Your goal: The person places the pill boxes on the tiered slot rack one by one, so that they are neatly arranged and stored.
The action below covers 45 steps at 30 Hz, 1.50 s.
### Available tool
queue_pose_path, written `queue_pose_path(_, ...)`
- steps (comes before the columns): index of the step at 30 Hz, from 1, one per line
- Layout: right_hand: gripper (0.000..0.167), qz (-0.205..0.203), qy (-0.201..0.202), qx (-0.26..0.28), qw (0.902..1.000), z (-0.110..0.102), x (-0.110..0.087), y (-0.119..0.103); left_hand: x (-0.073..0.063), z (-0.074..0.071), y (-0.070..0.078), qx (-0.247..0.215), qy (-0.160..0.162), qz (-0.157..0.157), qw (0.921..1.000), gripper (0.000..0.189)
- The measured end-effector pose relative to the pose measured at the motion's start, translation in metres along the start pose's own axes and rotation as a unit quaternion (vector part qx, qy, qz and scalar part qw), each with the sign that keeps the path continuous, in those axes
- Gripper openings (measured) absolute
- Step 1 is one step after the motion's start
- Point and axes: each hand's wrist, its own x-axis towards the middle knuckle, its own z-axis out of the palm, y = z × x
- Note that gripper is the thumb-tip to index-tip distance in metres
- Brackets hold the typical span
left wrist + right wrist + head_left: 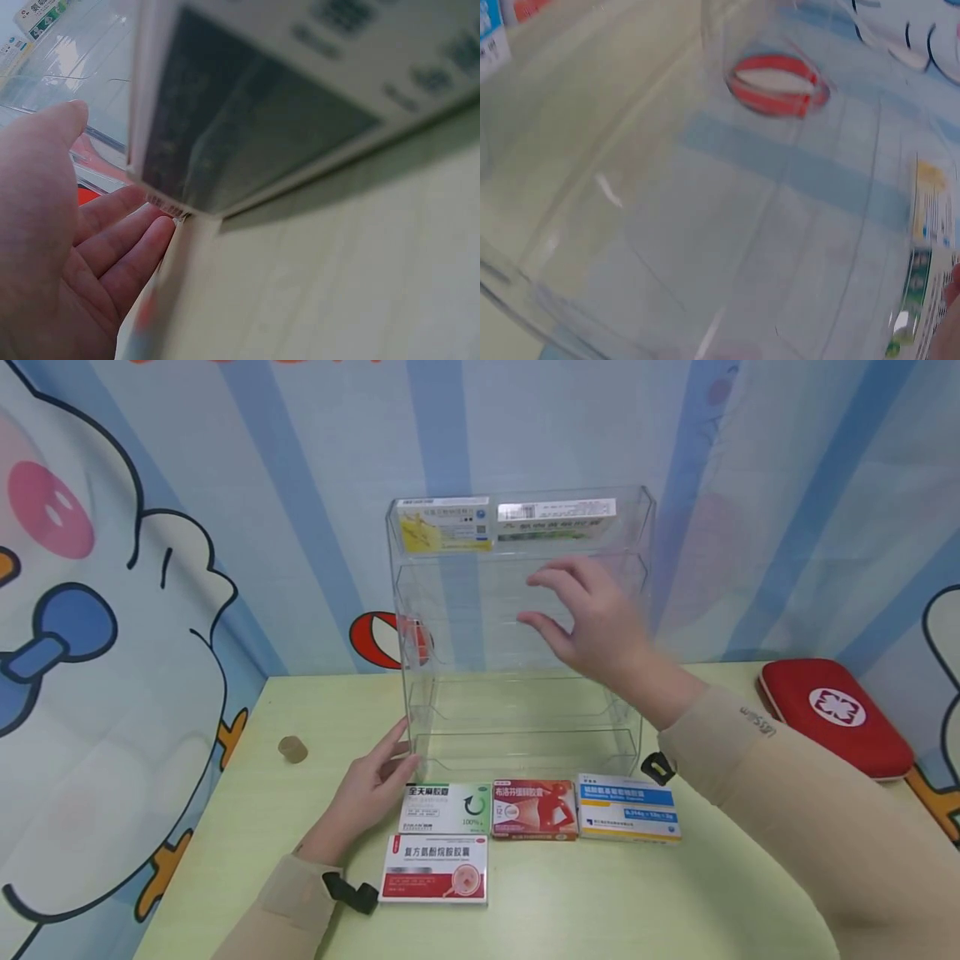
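A clear acrylic tiered rack stands on the table against the backdrop. On its top tier sit a yellow-and-white medicine box and a white-and-green medicine box. My right hand is in front of the upper tiers, holding nothing, with thumb and fingers apart in a curve. At the rack's lower left side, my left hand rests with extended fingers by the edge. Before the rack lie a green-and-white box, a red box, a blue-and-white box and a red-and-white box.
A red zipped case with a white emblem lies at the table's right. Toward the left is a small brown cylindrical object. Behind the table hangs a blue-striped cartoon backdrop.
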Motion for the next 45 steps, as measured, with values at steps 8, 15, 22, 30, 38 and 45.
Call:
queue_pose_path(8, 0.051, -0.002, -0.111, 0.049, 0.9926, 0.023, -0.036, -0.048, -0.001, 0.000, -0.001, -0.003, 0.000, 0.000, 1.0000, 0.074)
queue_pose_path(15, 0.057, 0.019, -0.204, 0.095, 0.9743, 0.037, -0.079, -0.089, 0.000, 0.000, -0.001, -0.002, 0.000, -0.004, 1.0000, 0.074)
queue_pose_path(22, 0.064, 0.056, -0.304, 0.123, 0.9430, 0.042, -0.115, -0.128, -0.001, 0.000, -0.001, 0.004, 0.001, -0.005, 1.0000, 0.073)
queue_pose_path(30, 0.068, 0.108, -0.406, 0.121, 0.8996, 0.047, -0.144, -0.152, 0.001, 0.000, 0.000, 0.004, 0.000, -0.003, 1.0000, 0.073)
queue_pose_path(38, 0.069, 0.111, -0.423, 0.082, 0.8956, 0.055, -0.157, -0.161, 0.000, 0.000, -0.001, 0.006, 0.001, -0.001, 1.0000, 0.072)
queue_pose_path(45, 0.067, 0.107, -0.423, 0.074, 0.8968, 0.057, -0.165, -0.163, 0.000, 0.000, -0.001, 0.004, -0.001, 0.000, 1.0000, 0.072)
